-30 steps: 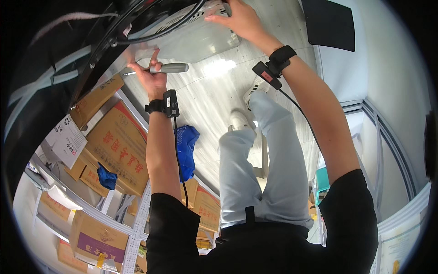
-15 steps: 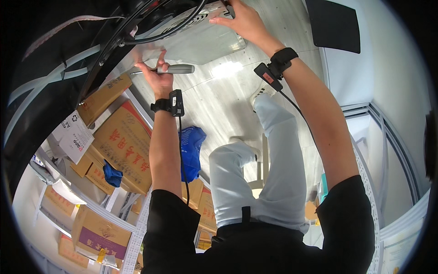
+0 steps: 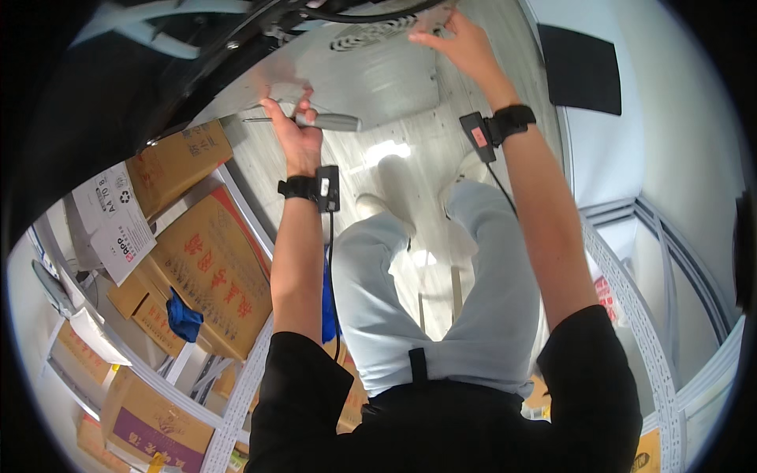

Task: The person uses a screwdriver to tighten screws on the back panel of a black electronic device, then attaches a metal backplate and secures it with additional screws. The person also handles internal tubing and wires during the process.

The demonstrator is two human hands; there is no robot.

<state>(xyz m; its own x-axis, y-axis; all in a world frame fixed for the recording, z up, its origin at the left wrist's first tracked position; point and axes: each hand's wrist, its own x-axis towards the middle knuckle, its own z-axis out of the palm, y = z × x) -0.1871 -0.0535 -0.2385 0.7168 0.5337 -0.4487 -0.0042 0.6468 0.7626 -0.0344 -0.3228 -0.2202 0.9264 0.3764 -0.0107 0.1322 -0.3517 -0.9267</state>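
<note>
A shiny metal panel (image 3: 386, 75) with a vent grille of slots spans the space between my hands, against the underside of a large black frame (image 3: 150, 91). My left hand (image 3: 300, 146) is at the panel's near left edge, fingertips against it. A screwdriver (image 3: 339, 122) with a grey handle lies across that hand, its shaft pointing left, caught between fingers and palm. My right hand (image 3: 469, 55) grips the panel's far right edge, thumb on the near face and the other fingers partly hidden behind it.
Cardboard boxes (image 3: 213, 268) fill the shelving on the left, with a white printed carton (image 3: 118, 225) and a blue cloth (image 3: 184, 317) among them. A dark flat panel (image 3: 582, 69) is at the upper right. Metal shelf rails (image 3: 631, 315) run along the right. Cables trail from both wrists.
The view has shifted, and both hands with the panel and screwdriver appear farther right. My feet now stand more side by side. Both hands keep their holds.
</note>
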